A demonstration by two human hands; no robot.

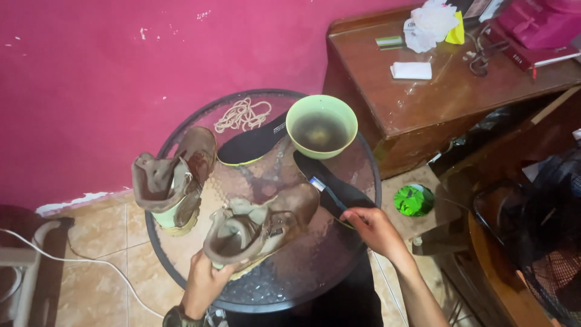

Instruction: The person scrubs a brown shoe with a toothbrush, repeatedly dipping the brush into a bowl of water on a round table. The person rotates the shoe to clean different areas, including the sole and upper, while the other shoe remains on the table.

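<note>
Where magenta wall point(121, 79) meets tile, round glass table point(339, 266), perhaps wet.

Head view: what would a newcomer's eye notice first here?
The bright pink wall behind a round glass table. On it, the left hand holds a worn brown boot by the heel, while the right hand holds a toothbrush beside it. A green bowl of murky water stands at the back.
</note>
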